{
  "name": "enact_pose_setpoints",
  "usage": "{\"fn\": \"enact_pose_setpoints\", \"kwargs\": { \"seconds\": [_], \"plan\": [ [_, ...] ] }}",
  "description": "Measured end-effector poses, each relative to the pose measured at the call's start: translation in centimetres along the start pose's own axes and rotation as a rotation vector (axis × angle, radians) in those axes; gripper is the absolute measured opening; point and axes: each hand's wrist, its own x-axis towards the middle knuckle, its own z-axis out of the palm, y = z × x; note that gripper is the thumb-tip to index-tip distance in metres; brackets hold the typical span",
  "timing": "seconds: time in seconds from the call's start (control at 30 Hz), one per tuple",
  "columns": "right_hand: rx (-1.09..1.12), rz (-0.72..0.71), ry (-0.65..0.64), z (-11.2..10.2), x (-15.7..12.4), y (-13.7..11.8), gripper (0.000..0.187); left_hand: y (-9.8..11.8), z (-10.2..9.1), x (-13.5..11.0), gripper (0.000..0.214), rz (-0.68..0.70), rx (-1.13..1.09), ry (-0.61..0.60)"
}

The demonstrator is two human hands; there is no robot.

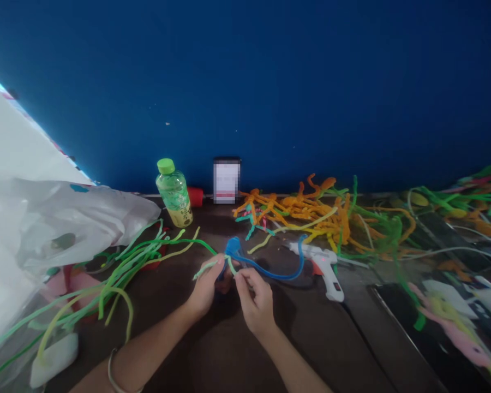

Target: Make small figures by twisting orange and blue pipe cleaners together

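Between my fingertips is a blue pipe cleaner piece (pixel 234 247) with a bent, bunched top. One long blue strand (pixel 279 277) curves off it to the right. A pale green pipe cleaner (pixel 231 266) crosses the blue piece, and its other end sticks out to the left. My left hand (pixel 202 292) is closed around the crossing, its fingers partly hiding the lower blue part. With thumb and forefinger, my right hand (pixel 256 301) pinches the near end of the pale green pipe cleaner. A white hot glue gun (pixel 321 261) lies right of my right hand.
Loose green pipe cleaners (pixel 137 259) spread at left beside a plastic bag (pixel 98 210). A green-capped bottle (pixel 175 194) and a phone (pixel 226 183) stand at the back. Orange pipe cleaner shapes (pixel 311 207) pile up behind the glue gun. A dark flat panel (pixel 417 327) lies at right.
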Motion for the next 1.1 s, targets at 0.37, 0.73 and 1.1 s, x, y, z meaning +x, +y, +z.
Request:
{"fn": "enact_pose_setpoints", "kwargs": {
  "seconds": [0.37,0.73,1.1],
  "plan": [
    [0.016,-0.056,0.113,0.6,0.0,0.1,0.014,0.1,0.1,0.1,0.035,-0.008,0.019,-0.037],
    [-0.235,-0.184,0.273,0.7,0.4,0.3,0.011,0.6,0.2,-0.4,0.026,-0.002,0.137,-0.13],
    [-0.313,-0.274,0.33,0.1,0.7,-0.1,0.009,0.0,0.3,-0.5,0.037,0.063,0.26,-0.134]
  ]
}}
